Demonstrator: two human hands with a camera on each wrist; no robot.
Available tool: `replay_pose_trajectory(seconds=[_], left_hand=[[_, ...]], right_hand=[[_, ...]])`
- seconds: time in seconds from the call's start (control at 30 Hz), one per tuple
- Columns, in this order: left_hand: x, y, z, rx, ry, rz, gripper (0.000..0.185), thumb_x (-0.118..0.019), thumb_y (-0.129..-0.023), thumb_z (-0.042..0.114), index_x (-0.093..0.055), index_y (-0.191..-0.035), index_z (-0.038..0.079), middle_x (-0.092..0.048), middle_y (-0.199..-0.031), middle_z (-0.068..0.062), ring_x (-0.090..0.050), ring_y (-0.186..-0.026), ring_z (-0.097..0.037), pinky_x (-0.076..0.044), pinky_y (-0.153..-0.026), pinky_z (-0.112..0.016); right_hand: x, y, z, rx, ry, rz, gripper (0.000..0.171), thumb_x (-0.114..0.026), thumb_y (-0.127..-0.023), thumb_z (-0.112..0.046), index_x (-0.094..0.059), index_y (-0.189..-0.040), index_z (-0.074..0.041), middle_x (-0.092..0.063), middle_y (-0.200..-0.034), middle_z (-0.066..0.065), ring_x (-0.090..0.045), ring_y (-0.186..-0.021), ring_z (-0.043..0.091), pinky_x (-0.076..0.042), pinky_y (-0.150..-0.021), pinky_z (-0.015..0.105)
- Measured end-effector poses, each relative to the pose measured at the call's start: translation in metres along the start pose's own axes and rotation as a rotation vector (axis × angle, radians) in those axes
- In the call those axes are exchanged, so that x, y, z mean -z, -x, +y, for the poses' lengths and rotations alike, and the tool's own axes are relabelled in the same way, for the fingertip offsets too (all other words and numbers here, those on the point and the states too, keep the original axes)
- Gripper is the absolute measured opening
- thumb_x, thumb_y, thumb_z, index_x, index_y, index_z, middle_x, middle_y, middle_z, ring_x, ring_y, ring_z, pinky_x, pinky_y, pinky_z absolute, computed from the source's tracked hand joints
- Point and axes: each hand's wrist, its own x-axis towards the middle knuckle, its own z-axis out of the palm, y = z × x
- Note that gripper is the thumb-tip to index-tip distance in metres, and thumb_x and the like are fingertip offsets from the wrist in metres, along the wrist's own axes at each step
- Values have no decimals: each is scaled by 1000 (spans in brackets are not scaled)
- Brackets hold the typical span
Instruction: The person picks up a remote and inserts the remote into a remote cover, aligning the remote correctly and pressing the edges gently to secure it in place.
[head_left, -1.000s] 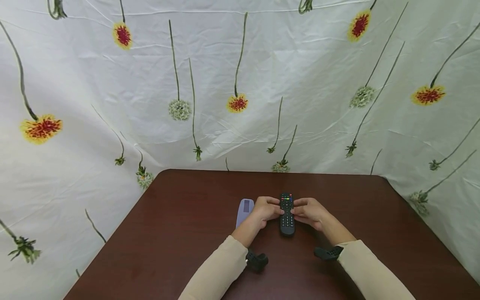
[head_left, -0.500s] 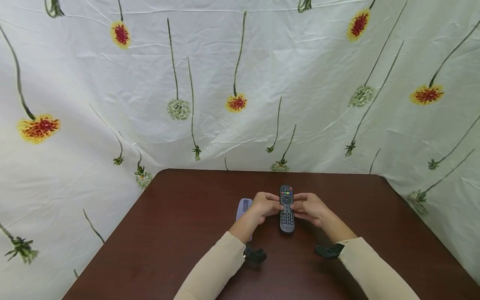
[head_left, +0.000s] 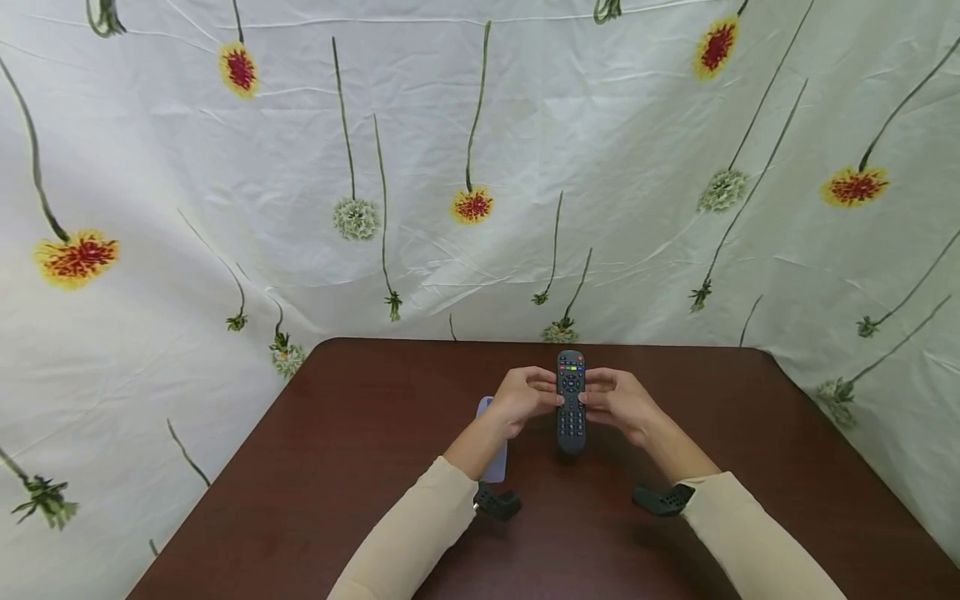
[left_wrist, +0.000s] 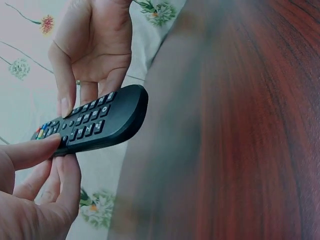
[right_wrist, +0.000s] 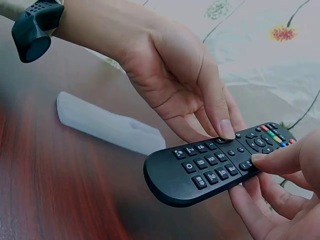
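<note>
Far left, a pale grey remote (head_left: 492, 454) lies flat on the dark wood surface (head_left: 360, 467), and the left forearm cuts across its middle, so only the ends show from the head view. Next in, the left hand (head_left: 525, 398) has its grip closed on the black remote (head_left: 571, 400), thumb on the button face, fingers curled under the edge; how far those fingers wrap beneath is hidden. The black remote is held up off the surface, coloured buttons at the far end, pointing away from the person. From the left wrist view its far end slips behind the thumb, and the surface there is a blur. On the right, the right hand (head_left: 617, 403) pinches the other long edge, thumb on the keys, fingertips below. Black wrist devices peek from both cream sleeves, half tucked under. Behind and around the surface hangs a creased white cloth (head_left: 600, 167) printed with long-stemmed flowers, hiding the room.
</note>
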Motion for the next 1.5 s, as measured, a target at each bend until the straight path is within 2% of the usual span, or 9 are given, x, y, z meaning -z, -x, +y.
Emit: replay_pose_trajectory(seconds=[0.17,0.4,0.63,0.77,1.07,1.3,1.5], left_hand=[[4,5,12,-56,-22,-13,33,-74,-86,-15,-65,-117,-9,-68,-103,-15,-69,-90,-21,-59,-87,-43],[9,13,29,-131,-69,-13,33,-74,-87,-13,-65,-118,-8,-68,-103,-14,-69,-88,-22,-56,-92,-52],[17,20,44,-225,-137,-16,36,-74,-88,-13,-63,-122,-9,-68,-107,-16,-70,-93,-22,-59,-87,-43],[23,22,50,-266,-179,-24,36,-75,-89,-9,-64,-123,-7,-71,-109,-16,-72,-96,-24,-58,-89,-47],[32,23,63,-306,-212,-40,37,-76,-89,-7,-65,-125,-3,-71,-114,-15,-71,-107,-29,-57,-91,-42],[37,22,68,-355,-224,-45,35,-77,-87,-10,-66,-120,-5,-72,-110,-15,-71,-104,-29,-58,-89,-39],[39,18,69,-371,-222,-45,32,-77,-84,-14,-67,-113,-3,-73,-107,-14,-71,-103,-29,-58,-89,-39]], right_hand=[[-3,2,-11,59,5,-11,47,-64,-99,4,-47,-143,11,-65,-123,23,-70,-101,23,-57,-91,47],[-9,4,-28,123,25,-10,46,-65,-98,5,-50,-141,10,-65,-124,24,-70,-101,24,-56,-93,51],[-17,5,-44,168,43,-10,46,-66,-98,5,-52,-141,10,-63,-124,26,-71,-100,26,-55,-93,51],[-22,5,-52,186,48,-15,45,-65,-98,6,-53,-141,10,-62,-124,27,-71,-100,27,-56,-92,49],[-27,4,-67,229,99,-25,45,-66,-98,6,-54,-141,8,-60,-126,25,-67,-109,31,-55,-94,50],[-29,2,-71,333,133,-65,40,-66,-95,10,-57,-135,11,-62,-117,24,-67,-107,32,-56,-91,52],[-29,1,-69,423,225,-40,36,-70,-93,8,-63,-128,8,-62,-117,22,-67,-109,38,-58,-88,50]])
